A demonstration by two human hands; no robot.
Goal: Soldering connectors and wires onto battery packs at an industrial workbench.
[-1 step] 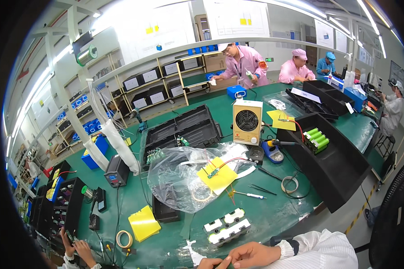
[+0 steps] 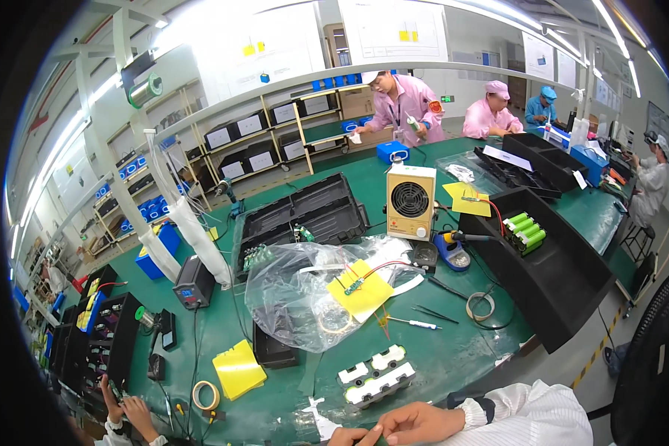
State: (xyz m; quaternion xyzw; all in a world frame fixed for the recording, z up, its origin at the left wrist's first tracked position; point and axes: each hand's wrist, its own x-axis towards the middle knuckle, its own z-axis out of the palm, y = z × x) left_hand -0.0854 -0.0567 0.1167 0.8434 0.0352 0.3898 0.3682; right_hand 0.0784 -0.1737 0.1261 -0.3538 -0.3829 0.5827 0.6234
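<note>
At the lower edge my right hand [image 2: 425, 421] is closed, thumb and fingers pinched together. Its fingertips meet those of my left hand [image 2: 347, 437], which is mostly cut off by the frame's edge and also looks closed. Whatever they hold is nearly all out of frame; only a small dark green bit shows beneath the fingers. Just beyond my hands lies a battery pack [image 2: 379, 377] of joined cells with white strips on top. Past it are a white-and-blue pen [image 2: 415, 323], black tweezers [image 2: 435, 314] and a yellow sheet [image 2: 360, 291] bearing a small green circuit board with wires.
A clear plastic bag [image 2: 279, 297] spreads mid-table. Yellow sheets [image 2: 238, 370] and a tape roll [image 2: 205, 396] lie left. A soldering iron stand [image 2: 452, 253], an ionizing fan [image 2: 410, 204] and a long black tray [image 2: 550, 290] stand right. A co-worker's hands [image 2: 130, 410] are at lower left.
</note>
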